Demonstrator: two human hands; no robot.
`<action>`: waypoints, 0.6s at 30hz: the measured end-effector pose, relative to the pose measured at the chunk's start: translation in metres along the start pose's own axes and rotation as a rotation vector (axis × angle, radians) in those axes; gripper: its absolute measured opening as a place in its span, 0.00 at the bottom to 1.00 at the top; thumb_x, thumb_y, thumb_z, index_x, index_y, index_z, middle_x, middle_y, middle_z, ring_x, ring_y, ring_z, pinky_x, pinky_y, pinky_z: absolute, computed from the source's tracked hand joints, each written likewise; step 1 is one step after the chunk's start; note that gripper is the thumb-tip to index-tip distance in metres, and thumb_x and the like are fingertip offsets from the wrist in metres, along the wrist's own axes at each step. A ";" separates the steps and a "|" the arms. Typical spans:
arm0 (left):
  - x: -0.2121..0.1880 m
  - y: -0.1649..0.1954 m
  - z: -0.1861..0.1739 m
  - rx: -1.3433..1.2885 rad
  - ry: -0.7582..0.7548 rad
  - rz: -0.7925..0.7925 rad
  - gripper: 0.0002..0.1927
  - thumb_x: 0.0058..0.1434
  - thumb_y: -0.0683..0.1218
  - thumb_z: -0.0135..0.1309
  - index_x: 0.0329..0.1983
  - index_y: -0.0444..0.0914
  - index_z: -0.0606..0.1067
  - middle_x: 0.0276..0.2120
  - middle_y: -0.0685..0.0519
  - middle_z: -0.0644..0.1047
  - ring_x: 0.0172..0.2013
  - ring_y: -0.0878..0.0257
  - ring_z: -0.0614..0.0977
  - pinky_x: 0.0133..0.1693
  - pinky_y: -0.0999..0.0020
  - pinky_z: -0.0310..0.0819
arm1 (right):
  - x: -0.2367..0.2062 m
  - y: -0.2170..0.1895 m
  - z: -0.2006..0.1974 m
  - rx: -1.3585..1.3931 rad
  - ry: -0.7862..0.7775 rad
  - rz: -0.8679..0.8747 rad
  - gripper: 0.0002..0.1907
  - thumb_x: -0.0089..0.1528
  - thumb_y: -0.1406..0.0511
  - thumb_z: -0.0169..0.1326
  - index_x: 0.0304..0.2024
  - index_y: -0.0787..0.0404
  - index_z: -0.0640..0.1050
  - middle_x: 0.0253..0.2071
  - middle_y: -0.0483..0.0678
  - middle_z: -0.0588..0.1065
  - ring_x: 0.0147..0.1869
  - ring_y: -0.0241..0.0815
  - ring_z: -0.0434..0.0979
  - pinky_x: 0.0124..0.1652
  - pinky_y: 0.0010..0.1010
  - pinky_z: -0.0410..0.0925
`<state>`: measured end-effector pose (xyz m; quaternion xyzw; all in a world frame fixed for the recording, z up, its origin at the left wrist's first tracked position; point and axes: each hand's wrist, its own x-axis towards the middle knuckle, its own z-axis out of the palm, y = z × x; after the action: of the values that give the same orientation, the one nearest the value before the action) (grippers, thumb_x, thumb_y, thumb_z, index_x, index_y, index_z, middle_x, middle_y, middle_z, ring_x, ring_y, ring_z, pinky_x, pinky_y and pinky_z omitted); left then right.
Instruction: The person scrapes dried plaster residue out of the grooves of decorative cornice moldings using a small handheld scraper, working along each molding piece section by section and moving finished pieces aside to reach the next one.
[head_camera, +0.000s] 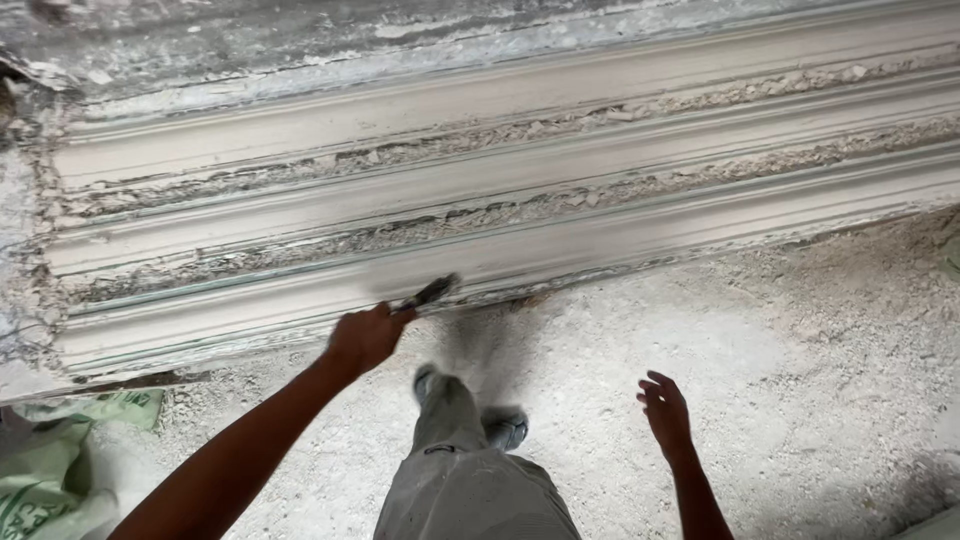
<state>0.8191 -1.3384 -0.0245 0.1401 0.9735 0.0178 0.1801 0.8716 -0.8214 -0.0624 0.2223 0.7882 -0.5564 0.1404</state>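
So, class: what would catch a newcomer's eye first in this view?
The long white moulded plaster strips lying side by side across the upper frame, crumbly along their edges. Next, the left hand holding a dark brush against the nearest strip. The right hand hangs open and empty above the dusty floor.

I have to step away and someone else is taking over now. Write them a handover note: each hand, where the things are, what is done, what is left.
Left hand: shut on a dark-bristled brush, its tip against the lowest ridge of the long plaster moulding.
Right hand: open, empty, hanging free above the dusty floor.
Moulding: lies lengthwise on a bench, with several parallel ridges.
Done: the ridge faces look fairly smooth.
Left: crumbly plaster debris fills the grooves between the ridges, along the whole visible length.
A green and white sack lies on the floor at the left.
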 end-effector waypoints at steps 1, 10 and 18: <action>0.019 0.027 0.000 -0.003 0.010 0.006 0.21 0.78 0.52 0.36 0.72 0.65 0.60 0.46 0.35 0.78 0.17 0.64 0.76 0.14 0.69 0.71 | 0.006 0.001 0.001 0.034 0.010 -0.002 0.22 0.70 0.61 0.46 0.66 0.58 0.69 0.56 0.50 0.78 0.52 0.42 0.80 0.46 0.34 0.72; 0.185 0.271 -0.025 -0.310 0.233 0.131 0.13 0.72 0.46 0.44 0.56 0.44 0.74 0.34 0.41 0.77 0.27 0.49 0.83 0.22 0.52 0.77 | 0.059 -0.017 0.012 -0.095 -0.135 -0.234 0.22 0.68 0.66 0.47 0.66 0.56 0.69 0.51 0.50 0.81 0.51 0.41 0.83 0.44 0.27 0.74; 0.129 0.178 -0.048 -0.204 0.043 0.116 0.24 0.64 0.44 0.48 0.64 0.51 0.71 0.37 0.41 0.78 0.28 0.48 0.85 0.21 0.49 0.77 | 0.051 0.022 -0.110 -0.134 0.204 -0.063 0.19 0.69 0.67 0.48 0.63 0.60 0.72 0.48 0.51 0.82 0.47 0.45 0.84 0.47 0.31 0.75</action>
<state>0.7339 -1.1310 -0.0091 0.1766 0.9605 0.1302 0.1713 0.8418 -0.7024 -0.0668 0.2432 0.8403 -0.4812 0.0564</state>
